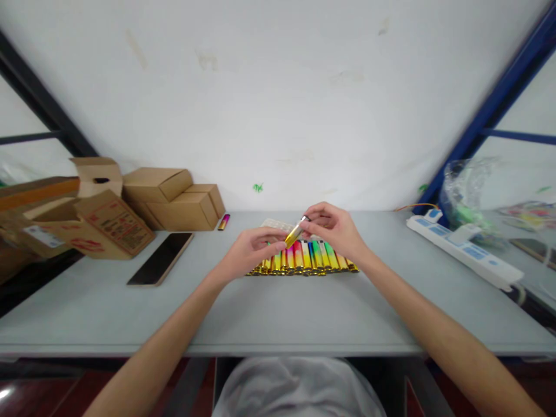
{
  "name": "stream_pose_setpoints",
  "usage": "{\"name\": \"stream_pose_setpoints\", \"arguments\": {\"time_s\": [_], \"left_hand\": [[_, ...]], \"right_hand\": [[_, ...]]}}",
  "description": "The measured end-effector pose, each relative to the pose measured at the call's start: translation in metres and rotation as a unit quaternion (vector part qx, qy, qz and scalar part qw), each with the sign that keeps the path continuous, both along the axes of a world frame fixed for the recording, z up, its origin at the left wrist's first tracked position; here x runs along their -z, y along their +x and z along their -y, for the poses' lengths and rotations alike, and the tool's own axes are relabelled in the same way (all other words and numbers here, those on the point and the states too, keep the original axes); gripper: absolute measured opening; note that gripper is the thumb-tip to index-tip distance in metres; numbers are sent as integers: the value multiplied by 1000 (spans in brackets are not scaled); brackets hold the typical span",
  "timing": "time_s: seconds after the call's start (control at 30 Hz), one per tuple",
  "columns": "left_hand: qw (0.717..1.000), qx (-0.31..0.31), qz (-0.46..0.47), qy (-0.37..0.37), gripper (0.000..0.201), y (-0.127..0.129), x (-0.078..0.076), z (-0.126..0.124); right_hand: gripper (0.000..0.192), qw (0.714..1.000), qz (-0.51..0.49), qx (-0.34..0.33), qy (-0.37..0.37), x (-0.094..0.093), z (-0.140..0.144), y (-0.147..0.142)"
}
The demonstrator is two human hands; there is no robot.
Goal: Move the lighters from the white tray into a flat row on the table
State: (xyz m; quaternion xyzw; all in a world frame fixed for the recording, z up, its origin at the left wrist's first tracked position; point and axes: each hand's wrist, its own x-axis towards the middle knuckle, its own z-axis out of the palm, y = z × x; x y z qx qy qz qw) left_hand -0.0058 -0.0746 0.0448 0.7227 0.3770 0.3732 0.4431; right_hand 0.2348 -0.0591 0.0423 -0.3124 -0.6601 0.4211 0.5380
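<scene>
A slim, shiny gold and silver lighter (294,233) is held tilted above the table, its dark-tipped end up toward the right. My left hand (256,249) pinches its lower gold end between thumb and fingers. At the upper end, the thumb and curled fingers of my right hand (332,229) close on it. Beneath both hands lies a packed row of similar lighters (310,260), gold at the near ends and red, green, blue or yellow farther up. Behind the row, a pale sheet or tray (273,223) is partly hidden by my hands.
A pink-purple lighter (223,222) lies alone near closed cardboard boxes (182,209). An open carton (108,223) and a dark phone (160,259) are at the left. On the right are a white power strip (467,249) and a clear plastic bag (467,191). A wall stands behind.
</scene>
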Motion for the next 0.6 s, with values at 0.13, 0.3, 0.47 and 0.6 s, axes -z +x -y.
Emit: {"name": "stream_pose_setpoints", "arguments": {"time_s": [0.13,0.3,0.47,0.6], "left_hand": [[999,27,13,-16,39,8,3,5],[999,-35,2,9,37,-32,4,-15],[991,-102,-20,-84,46,-76,3,-29],[978,-84,-107,-156,50,-86,1,-26]], "right_hand": [[31,999,11,-32,-31,10,9,-12],[30,1000,17,11,14,12,3,12],[25,954,167,194,153,17,-8,53],[25,920,222,248,208,27,-20,73]]}}
